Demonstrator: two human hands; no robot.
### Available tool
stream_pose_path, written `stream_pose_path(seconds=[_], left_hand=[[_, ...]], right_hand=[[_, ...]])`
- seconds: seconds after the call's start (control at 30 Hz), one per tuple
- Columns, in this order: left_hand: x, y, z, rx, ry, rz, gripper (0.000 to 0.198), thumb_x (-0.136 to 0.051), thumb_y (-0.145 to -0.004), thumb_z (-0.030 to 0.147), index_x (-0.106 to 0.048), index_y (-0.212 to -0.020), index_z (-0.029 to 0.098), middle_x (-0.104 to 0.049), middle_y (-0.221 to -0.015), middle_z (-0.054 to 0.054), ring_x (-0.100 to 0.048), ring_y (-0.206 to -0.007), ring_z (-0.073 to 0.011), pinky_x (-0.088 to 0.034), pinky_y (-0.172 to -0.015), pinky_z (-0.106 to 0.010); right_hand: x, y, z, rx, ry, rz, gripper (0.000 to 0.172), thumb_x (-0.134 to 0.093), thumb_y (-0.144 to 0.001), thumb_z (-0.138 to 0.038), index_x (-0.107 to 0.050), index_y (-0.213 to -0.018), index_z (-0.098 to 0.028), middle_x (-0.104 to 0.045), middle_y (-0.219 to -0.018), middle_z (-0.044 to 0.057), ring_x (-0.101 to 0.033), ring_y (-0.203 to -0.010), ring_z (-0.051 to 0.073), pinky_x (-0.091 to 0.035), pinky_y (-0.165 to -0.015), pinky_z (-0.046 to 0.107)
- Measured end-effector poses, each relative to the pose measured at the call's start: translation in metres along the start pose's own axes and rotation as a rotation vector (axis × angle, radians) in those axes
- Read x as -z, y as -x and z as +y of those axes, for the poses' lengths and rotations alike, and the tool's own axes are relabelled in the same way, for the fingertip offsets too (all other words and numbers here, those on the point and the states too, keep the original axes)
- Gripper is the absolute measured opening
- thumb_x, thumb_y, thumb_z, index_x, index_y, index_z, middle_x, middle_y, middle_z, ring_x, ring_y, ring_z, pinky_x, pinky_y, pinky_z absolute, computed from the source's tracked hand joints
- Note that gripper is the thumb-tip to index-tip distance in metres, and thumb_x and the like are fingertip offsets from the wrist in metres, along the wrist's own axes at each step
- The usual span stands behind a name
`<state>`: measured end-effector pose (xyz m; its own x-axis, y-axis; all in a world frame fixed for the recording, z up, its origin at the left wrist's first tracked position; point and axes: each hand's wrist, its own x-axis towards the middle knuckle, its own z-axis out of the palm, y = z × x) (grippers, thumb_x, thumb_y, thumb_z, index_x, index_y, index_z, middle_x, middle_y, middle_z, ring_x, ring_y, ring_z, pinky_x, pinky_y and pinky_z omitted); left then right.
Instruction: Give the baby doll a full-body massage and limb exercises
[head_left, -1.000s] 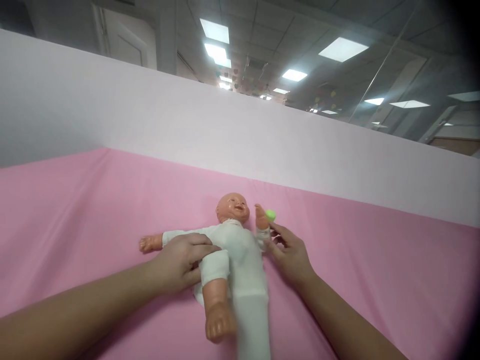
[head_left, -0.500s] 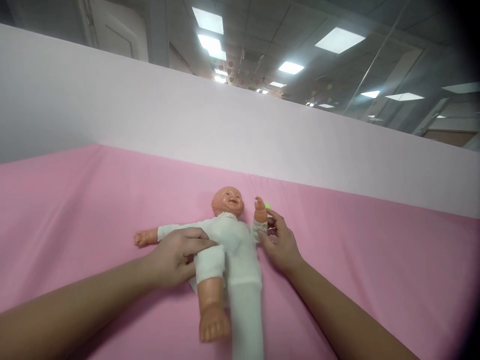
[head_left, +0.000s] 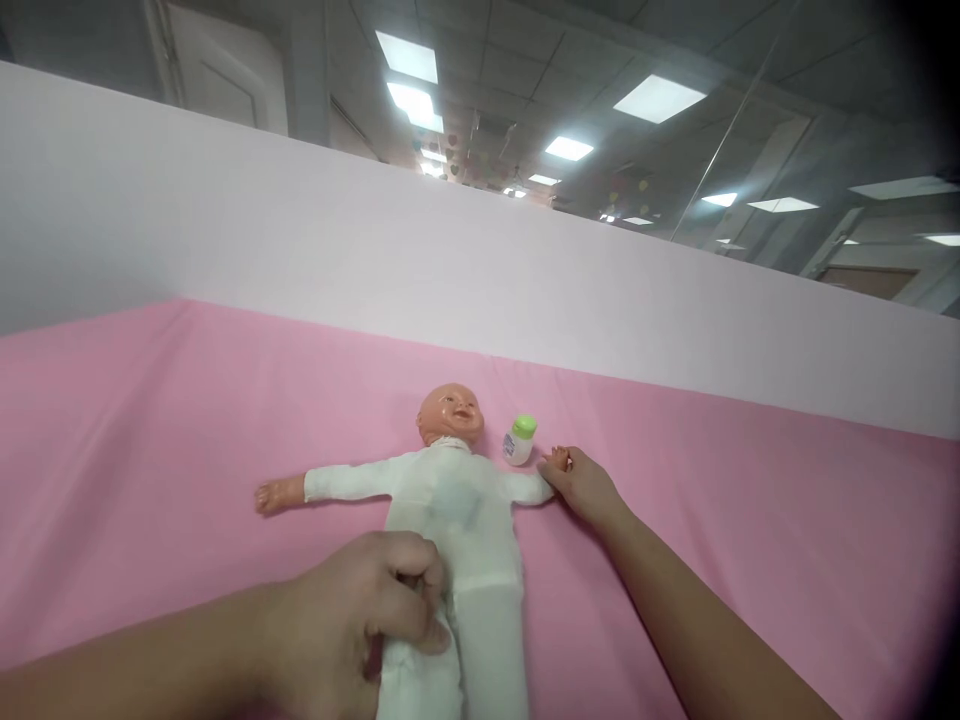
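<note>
One pink sheet (head_left: 697, 560) bears a doll (head_left: 480, 535), face up, long axis running from far head (head_left: 452, 412) toward the viewer. Limb-arranging seems in hand, calling next for gentle holding. Left hand (head_left: 360, 610): fingers curled at a leg (head_left: 418, 682), clamping unclear. Right hand (head_left: 589, 487): fingers clamped on the doll's hand (head_left: 558, 458). Near head: bottle (head_left: 520, 442).

The left forearm (head_left: 150, 650) is slanting in from the near left, the left hand (head_left: 352, 620) curling its fingers; the right forearm (head_left: 697, 610) is slanting from the near right, the right hand (head_left: 592, 490) sitting farther off, fingers bending toward its thumb.
</note>
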<state>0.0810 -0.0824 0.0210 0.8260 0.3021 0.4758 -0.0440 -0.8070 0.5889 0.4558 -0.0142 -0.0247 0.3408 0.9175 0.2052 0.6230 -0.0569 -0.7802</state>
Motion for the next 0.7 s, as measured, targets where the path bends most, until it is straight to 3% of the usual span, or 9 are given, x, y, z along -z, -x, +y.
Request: stream_pose_path(seconds=[0.1,0.23,0.33,0.43,0.53,0.6,0.7], left_hand=[[0.003,0.001,-0.005,0.023,-0.007,0.023,0.038,-0.078,-0.073,0.017,-0.076,-0.111,0.026,-0.063,-0.099,-0.006,-0.064,-0.073,-0.0141,-0.053,-0.061,-0.023],[0.016,0.001,-0.02,0.142,-0.069,0.1,0.031,-0.07,-0.086,0.02,-0.076,-0.116,0.027,-0.065,-0.093,-0.005,-0.065,-0.078,-0.0156,-0.053,-0.066,-0.024],[0.027,-0.001,-0.033,0.337,-0.142,0.199,0.023,-0.063,-0.087,0.015,-0.079,-0.101,0.024,-0.066,-0.091,-0.003,-0.066,-0.079,-0.0152,-0.052,-0.068,-0.023],[0.034,-0.002,-0.044,0.486,-0.152,0.234,0.018,-0.061,-0.082,0.012,-0.077,-0.081,0.02,-0.065,-0.088,-0.002,-0.065,-0.075,-0.0146,-0.05,-0.065,-0.022],[0.036,-0.003,-0.049,0.541,-0.113,0.232,0.014,-0.064,-0.082,0.015,-0.077,-0.08,0.019,-0.064,-0.088,-0.001,-0.065,-0.075,-0.0152,-0.05,-0.064,-0.023],[0.036,-0.003,-0.048,0.528,-0.104,0.226,0.012,-0.065,-0.083,0.017,-0.077,-0.08,0.019,-0.064,-0.089,-0.001,-0.063,-0.074,-0.0139,-0.048,-0.063,-0.022],[0.036,-0.002,-0.041,0.445,-0.144,0.212,0.013,-0.065,-0.084,0.015,-0.077,-0.081,0.02,-0.062,-0.085,-0.001,-0.058,-0.069,-0.0107,-0.044,-0.06,-0.02]], right_hand=[[-0.001,0.004,-0.006,0.005,0.003,0.034,0.058,-0.074,-0.08,-0.059,-0.063,-0.121,-0.019,-0.076,-0.111,0.012,-0.073,-0.1,0.031,-0.055,-0.086,0.043],[-0.01,0.019,-0.026,0.054,-0.116,0.107,0.073,-0.072,-0.084,-0.06,-0.045,-0.138,-0.02,-0.073,-0.111,0.01,-0.072,-0.081,0.024,-0.059,-0.072,0.037],[-0.02,0.039,-0.046,0.228,-0.101,0.06,0.059,-0.073,-0.087,-0.05,-0.051,-0.135,-0.023,-0.072,-0.109,0.008,-0.068,-0.075,0.021,-0.058,-0.068,0.036],[-0.029,0.059,-0.062,0.553,0.095,-0.089,0.036,-0.058,-0.097,-0.028,-0.059,-0.133,-0.029,-0.069,-0.124,0.007,-0.065,-0.102,0.025,-0.056,-0.088,0.043],[-0.033,0.067,-0.068,0.736,0.186,-0.196,0.043,-0.05,-0.095,-0.014,-0.059,-0.135,-0.03,-0.066,-0.133,0.005,-0.058,-0.12,0.027,-0.048,-0.105,0.048],[-0.035,0.066,-0.068,0.699,0.18,-0.201,0.043,-0.054,-0.094,-0.017,-0.059,-0.135,-0.03,-0.066,-0.132,0.005,-0.058,-0.119,0.027,-0.049,-0.103,0.048],[-0.037,0.059,-0.063,0.516,0.111,-0.136,0.048,-0.065,-0.092,-0.031,-0.056,-0.139,-0.029,-0.067,-0.125,0.006,-0.063,-0.105,0.026,-0.054,-0.091,0.043]])
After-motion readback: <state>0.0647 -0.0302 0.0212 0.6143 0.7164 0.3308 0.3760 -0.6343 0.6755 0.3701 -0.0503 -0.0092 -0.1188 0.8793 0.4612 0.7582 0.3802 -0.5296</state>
